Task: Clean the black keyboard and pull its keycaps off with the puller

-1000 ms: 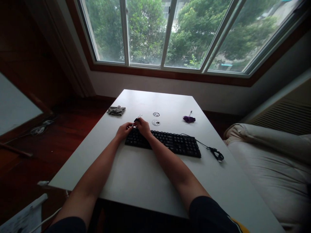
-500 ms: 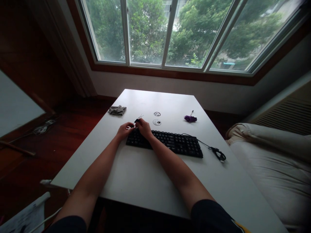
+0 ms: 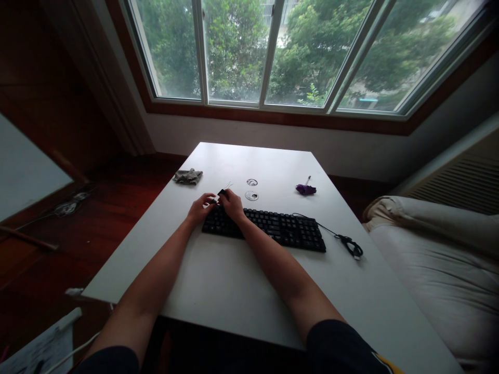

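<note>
On the white table point(image 3: 218, 285) lay the black keyboard point(image 3: 288, 228). Over its left end, the right hand point(image 3: 233, 205) was pinching a dark wire-tipped tool point(image 3: 223, 192), and the left hand point(image 3: 199, 209) pinched a small dark piece point(image 3: 213, 201); if this grip became too loose, the piece could perhaps drop onto the keyboard

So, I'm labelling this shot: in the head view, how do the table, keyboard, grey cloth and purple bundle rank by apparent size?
Largest to smallest:
1. Table
2. Keyboard
3. Grey cloth
4. Purple bundle
</note>
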The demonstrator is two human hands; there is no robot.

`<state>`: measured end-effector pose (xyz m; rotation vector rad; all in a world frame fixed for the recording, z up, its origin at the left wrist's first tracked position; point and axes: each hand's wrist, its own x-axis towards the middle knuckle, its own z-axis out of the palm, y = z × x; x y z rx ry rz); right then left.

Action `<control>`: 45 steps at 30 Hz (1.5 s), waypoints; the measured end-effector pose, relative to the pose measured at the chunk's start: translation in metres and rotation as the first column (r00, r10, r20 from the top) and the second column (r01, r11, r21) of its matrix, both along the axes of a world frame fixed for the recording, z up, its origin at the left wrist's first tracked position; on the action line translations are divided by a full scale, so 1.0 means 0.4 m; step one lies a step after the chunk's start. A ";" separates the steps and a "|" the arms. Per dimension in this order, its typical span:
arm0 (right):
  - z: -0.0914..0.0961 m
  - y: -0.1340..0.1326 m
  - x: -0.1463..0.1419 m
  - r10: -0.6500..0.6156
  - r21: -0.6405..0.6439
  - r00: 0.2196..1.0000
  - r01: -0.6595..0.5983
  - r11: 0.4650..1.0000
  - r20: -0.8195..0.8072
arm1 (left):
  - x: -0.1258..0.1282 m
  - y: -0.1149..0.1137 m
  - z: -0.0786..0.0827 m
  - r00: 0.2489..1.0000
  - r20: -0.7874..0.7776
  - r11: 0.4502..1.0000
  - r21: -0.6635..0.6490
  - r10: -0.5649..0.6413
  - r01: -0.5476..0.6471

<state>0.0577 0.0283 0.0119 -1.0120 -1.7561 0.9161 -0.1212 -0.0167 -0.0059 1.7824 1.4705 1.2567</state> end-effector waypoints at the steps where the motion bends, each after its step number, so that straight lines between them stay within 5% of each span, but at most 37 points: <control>1: 0.000 0.001 0.000 -0.004 -0.004 1.000 0.003 1.000 -0.003 | 0.004 -0.004 0.004 1.000 -0.021 1.000 0.006 0.013 -0.013; 11: -0.006 0.017 0.002 0.000 -0.139 0.995 -0.014 0.990 -0.100 | 0.017 -0.013 0.012 0.978 -0.198 0.981 0.190 0.067 -0.029; 20: -0.012 0.020 0.005 -0.076 -0.052 0.996 0.074 0.996 -0.053 | 0.007 -0.004 -0.002 0.947 -0.317 0.971 0.236 0.049 0.029; 31: -0.018 0.015 -0.001 -0.021 -0.130 0.980 -0.005 0.991 -0.196 | 0.020 -0.019 0.039 0.920 -0.380 0.934 0.355 0.099 0.046; 45: -0.025 0.024 -0.009 0.090 -0.169 0.946 -0.149 0.974 -0.312 | 0.024 -0.019 0.037 0.917 -0.387 0.919 0.387 0.092 0.072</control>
